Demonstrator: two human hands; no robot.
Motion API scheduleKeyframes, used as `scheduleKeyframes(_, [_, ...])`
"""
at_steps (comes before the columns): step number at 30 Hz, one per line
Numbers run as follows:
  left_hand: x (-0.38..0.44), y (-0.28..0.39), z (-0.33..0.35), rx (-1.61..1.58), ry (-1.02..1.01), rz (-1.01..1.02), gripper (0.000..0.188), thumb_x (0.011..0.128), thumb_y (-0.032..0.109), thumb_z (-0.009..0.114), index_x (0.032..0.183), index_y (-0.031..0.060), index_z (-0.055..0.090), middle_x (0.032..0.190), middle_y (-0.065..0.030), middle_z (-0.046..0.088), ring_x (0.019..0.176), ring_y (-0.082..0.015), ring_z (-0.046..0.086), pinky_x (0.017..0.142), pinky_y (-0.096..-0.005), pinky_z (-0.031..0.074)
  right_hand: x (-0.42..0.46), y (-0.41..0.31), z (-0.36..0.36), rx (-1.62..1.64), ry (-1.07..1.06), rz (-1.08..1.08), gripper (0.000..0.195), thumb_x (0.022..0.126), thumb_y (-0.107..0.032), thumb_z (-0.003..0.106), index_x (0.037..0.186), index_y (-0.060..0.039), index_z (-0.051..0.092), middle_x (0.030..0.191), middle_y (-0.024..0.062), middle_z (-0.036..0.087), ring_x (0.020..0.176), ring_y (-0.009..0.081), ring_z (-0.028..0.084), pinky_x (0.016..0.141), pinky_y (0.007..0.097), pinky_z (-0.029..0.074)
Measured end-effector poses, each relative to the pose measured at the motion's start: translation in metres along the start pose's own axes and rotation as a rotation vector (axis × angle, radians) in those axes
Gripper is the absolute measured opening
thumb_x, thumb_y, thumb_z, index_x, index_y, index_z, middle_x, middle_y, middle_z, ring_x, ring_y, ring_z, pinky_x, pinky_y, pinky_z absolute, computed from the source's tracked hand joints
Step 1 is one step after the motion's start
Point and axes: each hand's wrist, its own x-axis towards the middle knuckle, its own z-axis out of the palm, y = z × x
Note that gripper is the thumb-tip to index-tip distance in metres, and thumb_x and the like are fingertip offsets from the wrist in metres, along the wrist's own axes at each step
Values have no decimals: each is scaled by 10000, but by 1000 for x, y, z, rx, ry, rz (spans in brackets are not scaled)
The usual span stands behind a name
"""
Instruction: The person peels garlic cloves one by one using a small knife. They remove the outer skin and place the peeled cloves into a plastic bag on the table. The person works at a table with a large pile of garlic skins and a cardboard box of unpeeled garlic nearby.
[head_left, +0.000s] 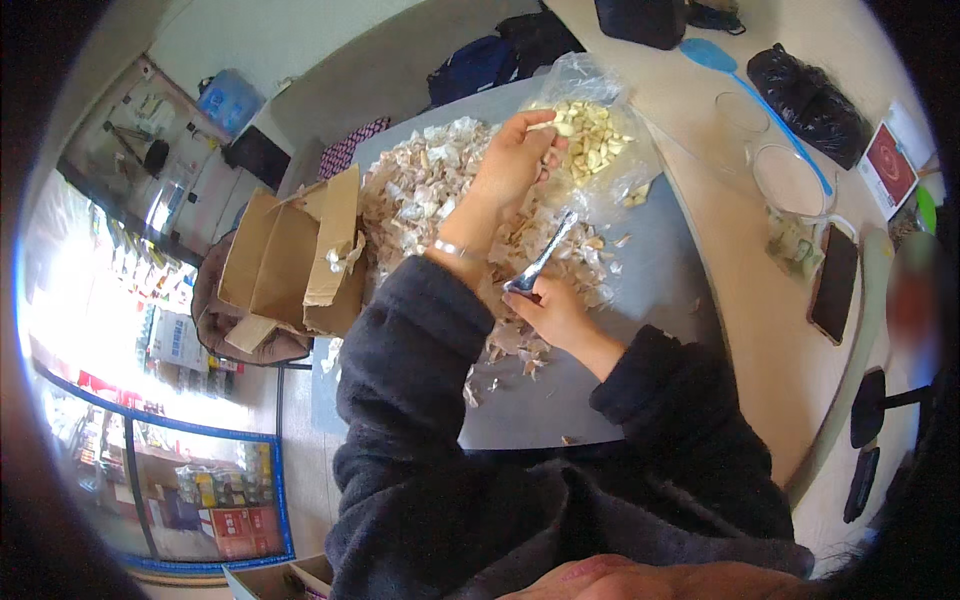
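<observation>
My left hand (517, 154) is over the edge of a clear plastic bag (637, 154) of peeled garlic cloves (592, 139). Its thumb and index finger are close together at a pale clove; whether they grip it is unclear. Lower down, my right hand (555, 311) holds a shiny metal utensil (544, 259), perhaps a spoon, pointing up and right. Beneath and left of both hands spreads a large heap of papery garlic skins (420, 180) on a grey table (525, 412). A few cloves (636, 196) lie at the bag's lower edge.
An open cardboard box (285, 262) stands at the table's left. On the beige counter at right are a blue fly swatter (709, 56), a black plastic bag (806, 101), a banknote (791, 244) and a smartphone (834, 285). Dark cloth (480, 71) lies beyond the table.
</observation>
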Motion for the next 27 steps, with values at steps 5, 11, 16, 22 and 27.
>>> scheduleKeyframes(5, [16, -25, -10, -210, 0, -133, 287, 861, 81, 452, 1144, 39, 430, 853, -56, 565, 629, -88, 487, 497, -196, 385, 8, 8, 2, 217, 113, -38, 98, 795, -118, 640, 835, -29, 627, 670, -32, 572, 586, 45, 478, 531, 224, 399])
scheduleKeyframes(11, [-78, -48, -52, -567, 90, -167, 285, 862, 46, 365, 1139, 31, 428, 951, -98, 555, 601, -87, 471, 457, -193, 371, 10, 24, 6, 312, 149, -4, 158, 778, -164, 647, 739, -18, 599, 612, 4, 564, 545, 55, 484, 489, 244, 397])
scheduleKeyframes(16, [-143, -82, -74, -641, 100, -147, 271, 884, 56, 380, 1145, 21, 443, 977, -110, 555, 591, -78, 457, 451, -183, 364, -4, -5, 6, 346, 28, -139, 108, 806, -55, 613, 890, -1, 571, 784, 2, 573, 668, 38, 500, 572, 206, 425])
scheduleKeyframes(22, [-155, -99, -76, -456, 49, -81, 271, 909, 121, 408, 1155, 18, 456, 899, -73, 553, 565, -73, 454, 464, -176, 368, -7, -12, 1, 424, -69, -117, 119, 829, -25, 564, 943, 6, 574, 933, 11, 573, 763, 34, 507, 651, 187, 417])
scheduleKeyframes(27, [-161, -108, -73, -84, 140, -73, 263, 872, 100, 537, 1121, 20, 512, 797, -1, 556, 603, -42, 445, 540, -161, 362, -6, -23, 1, 455, -155, -104, 168, 830, -14, 537, 993, 0, 573, 977, 18, 578, 857, 59, 512, 747, 213, 411])
